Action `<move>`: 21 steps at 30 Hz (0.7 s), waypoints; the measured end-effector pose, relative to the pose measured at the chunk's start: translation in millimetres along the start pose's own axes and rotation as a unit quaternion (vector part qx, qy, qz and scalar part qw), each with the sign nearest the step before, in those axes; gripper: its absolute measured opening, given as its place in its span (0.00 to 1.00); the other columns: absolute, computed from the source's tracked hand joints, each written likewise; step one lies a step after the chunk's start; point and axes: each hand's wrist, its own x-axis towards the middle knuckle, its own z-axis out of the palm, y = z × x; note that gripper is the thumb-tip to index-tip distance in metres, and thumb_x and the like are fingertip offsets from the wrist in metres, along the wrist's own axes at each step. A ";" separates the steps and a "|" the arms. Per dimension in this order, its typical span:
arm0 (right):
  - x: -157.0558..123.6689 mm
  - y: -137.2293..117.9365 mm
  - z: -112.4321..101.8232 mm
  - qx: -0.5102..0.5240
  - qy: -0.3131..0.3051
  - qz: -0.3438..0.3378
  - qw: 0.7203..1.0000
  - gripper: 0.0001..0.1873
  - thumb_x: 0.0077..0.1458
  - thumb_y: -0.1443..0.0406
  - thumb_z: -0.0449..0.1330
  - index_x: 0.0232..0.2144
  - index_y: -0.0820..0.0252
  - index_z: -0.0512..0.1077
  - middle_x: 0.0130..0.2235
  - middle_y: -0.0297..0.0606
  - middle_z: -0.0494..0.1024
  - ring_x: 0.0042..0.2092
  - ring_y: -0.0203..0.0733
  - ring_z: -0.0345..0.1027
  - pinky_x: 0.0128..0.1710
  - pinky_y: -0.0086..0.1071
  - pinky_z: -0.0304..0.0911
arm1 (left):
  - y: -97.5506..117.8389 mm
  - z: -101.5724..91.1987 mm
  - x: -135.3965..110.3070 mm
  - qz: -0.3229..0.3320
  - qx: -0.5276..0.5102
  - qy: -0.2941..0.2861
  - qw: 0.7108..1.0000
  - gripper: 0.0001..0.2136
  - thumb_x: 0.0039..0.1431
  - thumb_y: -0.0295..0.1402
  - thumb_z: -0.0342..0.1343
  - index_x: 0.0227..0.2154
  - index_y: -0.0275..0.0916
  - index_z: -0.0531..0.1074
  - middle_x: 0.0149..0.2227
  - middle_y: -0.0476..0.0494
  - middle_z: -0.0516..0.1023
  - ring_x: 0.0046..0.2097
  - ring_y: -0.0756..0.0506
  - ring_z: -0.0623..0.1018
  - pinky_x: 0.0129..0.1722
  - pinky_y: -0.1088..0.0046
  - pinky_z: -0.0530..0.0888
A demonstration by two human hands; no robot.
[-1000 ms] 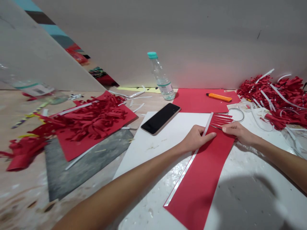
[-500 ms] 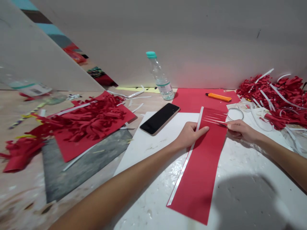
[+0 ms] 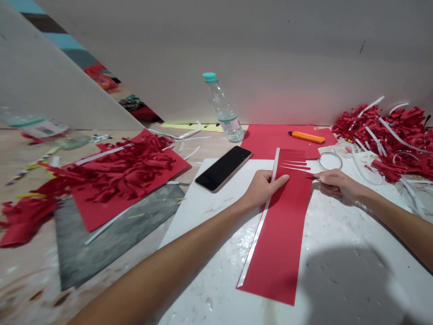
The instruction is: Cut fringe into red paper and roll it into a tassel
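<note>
A long red paper strip (image 3: pixel 280 234) with a white band along its left edge lies on a white board (image 3: pixel 209 212). Its far end is cut into several thin fringes. My left hand (image 3: pixel 262 188) presses flat on the strip's left edge, index finger stretched out. My right hand (image 3: pixel 334 183) is closed on a thin blade tool whose tip touches the strip's right edge at the fringe.
A black phone (image 3: pixel 223 168) lies left of the strip, a water bottle (image 3: pixel 223 110) behind it. An orange cutter (image 3: pixel 307 136) rests on red paper. A wire ring (image 3: pixel 329 160) and piles of red fringed paper (image 3: pixel 392 135) (image 3: pixel 118 174) flank the work.
The red strip has slid away from me and turned more upright. My left hand moved with it. The blade in my right hand went from inside the strip to its right edge.
</note>
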 end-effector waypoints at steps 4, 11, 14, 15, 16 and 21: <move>-0.6 -1.9 3.2 -0.010 0.003 0.000 1.000 0.16 0.56 0.55 0.61 0.29 0.64 0.70 0.17 0.21 0.46 0.18 0.28 0.35 0.17 0.27 0.33 | -1.6 0.3 0.1 0.004 0.030 0.007 1.000 0.21 0.49 0.49 0.62 0.23 0.31 0.75 0.24 0.41 0.77 0.27 0.46 0.75 0.23 0.73 0.69; -1.3 -2.7 4.9 -0.008 0.007 0.005 1.000 0.15 0.56 0.56 0.62 0.29 0.64 0.71 0.17 0.21 0.46 0.18 0.28 0.35 0.17 0.28 0.34 | -2.4 -0.2 0.9 0.006 0.042 0.007 0.999 0.20 0.50 0.48 0.61 0.22 0.32 0.74 0.22 0.44 0.74 0.25 0.47 0.72 0.23 0.74 0.67; -1.7 -2.9 5.4 -0.010 0.009 0.004 1.000 0.16 0.55 0.55 0.62 0.27 0.63 0.70 0.17 0.21 0.47 0.19 0.28 0.35 0.17 0.28 0.34 | -1.9 -1.4 1.6 0.013 0.051 0.010 0.999 0.19 0.49 0.47 0.62 0.21 0.32 0.74 0.21 0.44 0.74 0.25 0.48 0.72 0.22 0.75 0.66; -2.0 -3.2 5.6 -0.013 0.011 0.007 1.000 0.16 0.55 0.55 0.62 0.28 0.64 0.71 0.17 0.21 0.47 0.19 0.28 0.35 0.17 0.28 0.34 | -1.7 -1.7 1.8 0.015 0.052 0.011 0.998 0.19 0.49 0.47 0.62 0.21 0.32 0.74 0.21 0.44 0.74 0.25 0.48 0.72 0.22 0.75 0.66; -2.3 -3.5 5.9 -0.015 0.013 0.009 1.000 0.16 0.55 0.55 0.62 0.29 0.64 0.72 0.17 0.21 0.47 0.19 0.28 0.35 0.17 0.28 0.34 | -1.4 -1.9 1.8 0.015 0.052 0.011 0.998 0.19 0.49 0.47 0.62 0.21 0.32 0.74 0.21 0.43 0.74 0.26 0.48 0.72 0.22 0.75 0.66; -3.3 -4.7 7.3 -0.019 0.018 0.010 1.000 0.17 0.55 0.55 0.62 0.26 0.63 0.69 0.17 0.22 0.47 0.19 0.28 0.35 0.18 0.28 0.35 | -0.7 -1.9 1.1 0.012 0.051 0.003 0.999 0.19 0.50 0.47 0.61 0.24 0.31 0.76 0.23 0.42 0.76 0.26 0.47 0.73 0.23 0.74 0.67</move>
